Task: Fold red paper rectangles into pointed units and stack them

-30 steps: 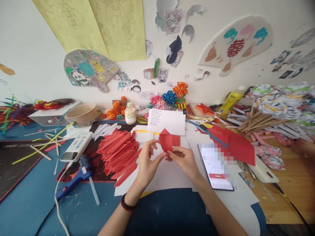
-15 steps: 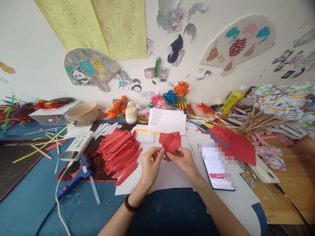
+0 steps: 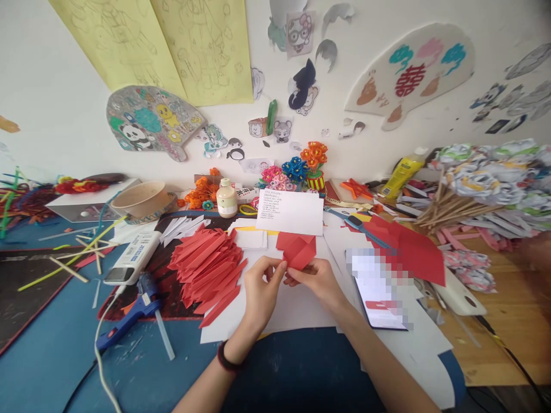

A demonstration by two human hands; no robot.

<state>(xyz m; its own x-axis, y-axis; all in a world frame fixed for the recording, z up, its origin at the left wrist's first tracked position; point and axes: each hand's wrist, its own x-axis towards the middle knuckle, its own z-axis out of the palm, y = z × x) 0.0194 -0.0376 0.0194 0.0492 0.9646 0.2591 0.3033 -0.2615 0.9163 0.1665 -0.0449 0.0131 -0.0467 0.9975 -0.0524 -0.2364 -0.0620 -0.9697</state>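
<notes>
A small folded sheet of red paper [image 3: 300, 250] is held up between both hands, over white sheets [image 3: 297, 304]. My left hand [image 3: 261, 289] pinches its lower left corner with thumb and finger. My right hand [image 3: 316, 281] grips the lower edge, its thumb close to the left thumb. Crease lines show on the red paper. Just left of my hands lies a pile of folded red paper strips [image 3: 206, 264]. Behind the paper stands a white card with handwriting [image 3: 290, 212].
A blue glue gun [image 3: 133, 315] and a white power bank [image 3: 132, 258] lie at left. To the right are a phone [image 3: 379, 298], a blue-strapped watch [image 3: 357, 222] and red sheets [image 3: 413, 252]. A bottle [image 3: 226, 198] stands at the back. Part of another hand [image 3: 540, 258] blurs at far right.
Both hands still pinch the red paper, which now looks slightly more tilted and lower at its top edge. The whole view has shifted slightly. The blurred hand at far right has moved.
</notes>
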